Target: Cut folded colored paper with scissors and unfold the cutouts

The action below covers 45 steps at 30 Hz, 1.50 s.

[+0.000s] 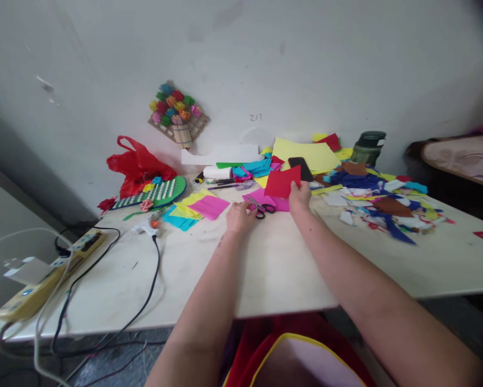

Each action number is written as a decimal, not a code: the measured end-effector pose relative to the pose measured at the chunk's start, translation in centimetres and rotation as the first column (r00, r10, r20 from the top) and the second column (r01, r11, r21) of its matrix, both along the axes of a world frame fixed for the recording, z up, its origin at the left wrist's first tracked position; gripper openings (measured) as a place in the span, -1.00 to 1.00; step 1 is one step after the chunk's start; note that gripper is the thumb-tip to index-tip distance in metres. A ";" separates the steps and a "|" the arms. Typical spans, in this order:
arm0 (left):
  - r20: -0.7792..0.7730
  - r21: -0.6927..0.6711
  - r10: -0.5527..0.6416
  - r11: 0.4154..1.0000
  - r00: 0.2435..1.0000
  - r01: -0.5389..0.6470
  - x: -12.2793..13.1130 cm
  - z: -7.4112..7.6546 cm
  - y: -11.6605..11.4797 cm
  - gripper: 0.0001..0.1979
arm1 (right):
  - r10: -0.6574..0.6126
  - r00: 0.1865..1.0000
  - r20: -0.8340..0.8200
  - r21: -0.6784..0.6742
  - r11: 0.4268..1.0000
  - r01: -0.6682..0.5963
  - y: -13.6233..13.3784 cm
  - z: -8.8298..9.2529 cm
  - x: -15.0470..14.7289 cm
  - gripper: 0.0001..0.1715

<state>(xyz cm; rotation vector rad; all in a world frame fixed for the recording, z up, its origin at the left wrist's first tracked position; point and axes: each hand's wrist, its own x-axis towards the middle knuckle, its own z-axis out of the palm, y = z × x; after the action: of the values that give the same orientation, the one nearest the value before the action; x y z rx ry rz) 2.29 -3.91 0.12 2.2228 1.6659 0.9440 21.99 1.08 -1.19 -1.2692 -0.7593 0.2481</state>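
two bare arms stretch across a pale worktop [265,269], the left hand [238,216] lying beside the black-handled scissors [262,208], its fingers loosely curled and gripping nothing, within easy reach of the handles. the right hand [300,194] holds a red paper square [281,181] lifted upright off the surface, fingers pinched on its lower corner so the sheet faces the person. beyond lie a dark phone [301,167], yellow sheets [305,154] and a spread of coloured offcuts [380,201], with a paper-flower basket [177,114] against the wall.

Head view, forward-down over table [265,269]
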 end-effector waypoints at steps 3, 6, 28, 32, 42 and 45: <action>-0.096 0.039 -0.064 0.997 0.993 0.068 0.1 -0.2 -0.1 -0.70 | -0.067 0.998 0.005 -0.042 0.997 0.067 0.8 -0.7 0.9 -0.63; -0.152 0.035 -0.099 0.994 0.983 0.106 0.2 -0.5 0.1 -0.67 | -0.150 0.988 0.040 -0.054 0.987 0.152 1.4 -1.7 1.9 -0.55; -0.157 -0.011 -0.084 0.996 0.984 0.084 0.2 -0.3 -0.1 -0.65 | 0.548 0.336 0.766 -0.630 0.743 0.225 -5.3 2.3 -7.2 -0.58; -0.147 -0.003 -0.103 0.995 0.984 0.103 0.2 -0.7 0.3 -0.60 | 0.582 0.362 0.728 -0.674 0.703 0.226 -5.0 2.8 -7.9 -0.62; -0.208 -0.048 -0.120 0.992 0.971 0.112 -0.1 -0.4 0.1 -0.44 | 0.436 0.511 0.741 -0.593 0.782 0.194 -5.0 3.8 -6.2 -0.66; -0.263 -0.023 -0.118 0.993 0.958 0.116 0.0 -0.4 0.1 -0.46 | 0.304 0.610 0.731 -0.555 0.785 0.274 -4.6 4.2 -3.6 -0.66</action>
<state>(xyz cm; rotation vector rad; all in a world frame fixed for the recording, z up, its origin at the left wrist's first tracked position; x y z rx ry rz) 2.27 -3.82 -0.30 2.5020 1.6119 0.6344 18.41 -3.49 3.03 -2.0709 -1.5626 -0.1098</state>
